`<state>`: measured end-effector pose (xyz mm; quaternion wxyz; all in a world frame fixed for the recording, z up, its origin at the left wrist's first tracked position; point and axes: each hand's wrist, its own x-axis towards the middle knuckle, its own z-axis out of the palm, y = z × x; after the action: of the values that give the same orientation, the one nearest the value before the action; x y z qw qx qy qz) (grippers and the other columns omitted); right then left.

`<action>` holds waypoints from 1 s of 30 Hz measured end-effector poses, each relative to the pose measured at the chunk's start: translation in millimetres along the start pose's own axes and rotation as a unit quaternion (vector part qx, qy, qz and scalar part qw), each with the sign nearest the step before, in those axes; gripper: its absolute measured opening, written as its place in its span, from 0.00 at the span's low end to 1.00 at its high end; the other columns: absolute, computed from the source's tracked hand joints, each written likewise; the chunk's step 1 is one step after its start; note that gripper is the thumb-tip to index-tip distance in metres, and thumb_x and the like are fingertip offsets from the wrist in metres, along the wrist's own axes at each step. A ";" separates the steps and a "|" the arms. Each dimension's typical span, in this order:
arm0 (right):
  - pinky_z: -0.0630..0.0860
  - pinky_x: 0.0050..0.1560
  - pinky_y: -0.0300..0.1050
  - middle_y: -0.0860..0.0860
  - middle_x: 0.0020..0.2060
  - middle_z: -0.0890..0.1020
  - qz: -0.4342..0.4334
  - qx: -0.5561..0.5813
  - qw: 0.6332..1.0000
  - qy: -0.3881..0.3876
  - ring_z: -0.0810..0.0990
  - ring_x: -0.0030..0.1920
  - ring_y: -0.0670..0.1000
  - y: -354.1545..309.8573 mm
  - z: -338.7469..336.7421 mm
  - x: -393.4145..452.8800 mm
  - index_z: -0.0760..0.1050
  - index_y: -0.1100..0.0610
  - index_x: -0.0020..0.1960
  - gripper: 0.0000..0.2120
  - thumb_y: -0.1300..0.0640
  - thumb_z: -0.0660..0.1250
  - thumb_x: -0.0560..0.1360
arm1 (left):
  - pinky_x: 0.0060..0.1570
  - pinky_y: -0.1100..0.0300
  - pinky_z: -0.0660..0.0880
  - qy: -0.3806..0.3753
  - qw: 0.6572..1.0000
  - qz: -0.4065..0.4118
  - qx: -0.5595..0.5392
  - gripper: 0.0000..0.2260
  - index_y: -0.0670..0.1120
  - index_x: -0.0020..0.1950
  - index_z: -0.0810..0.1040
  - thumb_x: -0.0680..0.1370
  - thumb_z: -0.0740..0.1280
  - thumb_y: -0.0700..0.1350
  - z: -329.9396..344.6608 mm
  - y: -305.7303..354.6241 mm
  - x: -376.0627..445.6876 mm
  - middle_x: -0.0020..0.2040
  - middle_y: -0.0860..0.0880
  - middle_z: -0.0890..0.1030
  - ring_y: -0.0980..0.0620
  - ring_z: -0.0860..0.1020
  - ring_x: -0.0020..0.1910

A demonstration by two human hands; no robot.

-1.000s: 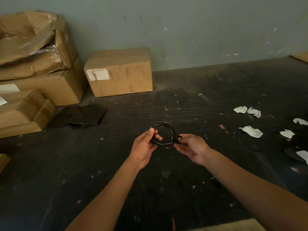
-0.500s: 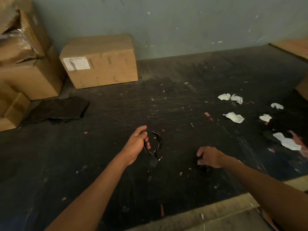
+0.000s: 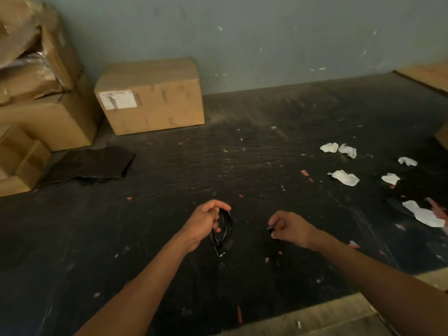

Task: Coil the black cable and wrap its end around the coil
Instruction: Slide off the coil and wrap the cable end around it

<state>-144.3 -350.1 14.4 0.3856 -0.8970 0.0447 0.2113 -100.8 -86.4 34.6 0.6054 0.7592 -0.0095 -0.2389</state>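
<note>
The black cable point(image 3: 224, 229) is wound into a small coil that hangs edge-on from my left hand point(image 3: 204, 223), whose fingers are closed through the loop. A plug end dangles below the coil near the dark floor. My right hand point(image 3: 289, 227) is a short way to the right, apart from the coil, with fingertips pinched on a small dark piece point(image 3: 271, 229). Whether that piece is the cable's other end is too dark to tell.
Brown cardboard boxes point(image 3: 150, 95) stand against the grey wall at back left, with a taller stack point(image 3: 36, 81) beside them. A dark flat sheet point(image 3: 89, 164) lies on the floor. Several crumpled white papers point(image 3: 344, 177) are scattered at right. A pale ledge point(image 3: 327, 316) runs along the bottom.
The hands have separated: the right hand let go of the coil, dropped to the floor at the right, and now pinches a small dark piece. The left hand turned the coil edge-on.
</note>
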 end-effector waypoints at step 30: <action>0.79 0.54 0.43 0.45 0.47 0.84 -0.317 0.093 0.940 0.090 0.82 0.50 0.42 -140.7 25.7 8.6 0.81 0.50 0.54 0.12 0.64 0.69 0.75 | 0.39 0.61 0.71 0.010 0.993 0.115 0.037 0.12 0.47 0.47 0.78 0.84 0.57 0.43 -43.6 32.2 -32.1 0.40 0.56 0.78 0.63 0.72 0.33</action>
<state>-111.1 -232.8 89.8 0.5085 -0.8402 -0.1884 -0.0083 -104.2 -45.4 82.3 0.6003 0.7774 -0.0996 -0.1591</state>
